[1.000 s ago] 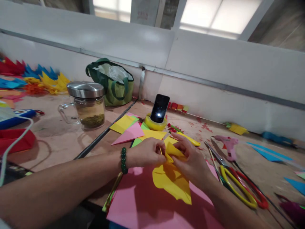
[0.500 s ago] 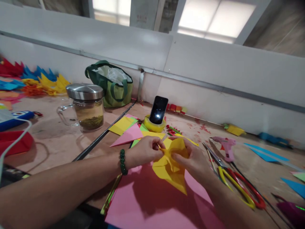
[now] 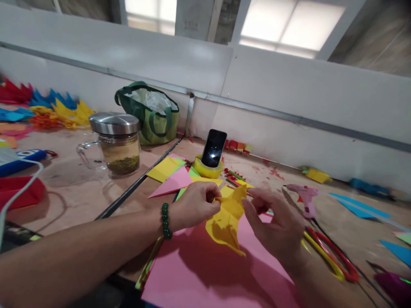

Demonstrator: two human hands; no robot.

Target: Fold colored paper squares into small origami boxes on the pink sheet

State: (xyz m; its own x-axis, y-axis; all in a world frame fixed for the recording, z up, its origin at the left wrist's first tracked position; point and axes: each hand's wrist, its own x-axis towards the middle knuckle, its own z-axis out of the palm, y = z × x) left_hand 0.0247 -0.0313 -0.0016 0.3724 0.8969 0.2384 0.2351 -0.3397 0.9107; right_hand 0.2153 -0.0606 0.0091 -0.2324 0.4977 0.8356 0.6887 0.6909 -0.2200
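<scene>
My left hand (image 3: 197, 203), with a green bead bracelet (image 3: 165, 221) on its wrist, pinches the left edge of a folded yellow sheet (image 3: 227, 214). I cannot tell whether the sheet is paper or felt. Its pointed corners stick up and hang down above a large pink sheet (image 3: 192, 269), which lies on top of a stack. Just right of the yellow sheet is my right hand (image 3: 276, 218), thumb and fingers apart and holding nothing. Its fingertips are close to the sheet's upper right corner; whether they touch it is unclear.
A phone (image 3: 214, 149) leans in a yellow tape roll (image 3: 208, 169). To the right lie scissors (image 3: 334, 256) and a pink glue gun (image 3: 306, 196). At left stand a lidded glass mug (image 3: 118, 149) and a green bag (image 3: 160, 124). Coloured scraps (image 3: 165, 169) lie behind my hands.
My right hand has let go of the yellow sheet and moved right, its fingers spreading and covering part of the scissors. The sheet has narrowed and turned slightly; my left hand keeps its pinch.
</scene>
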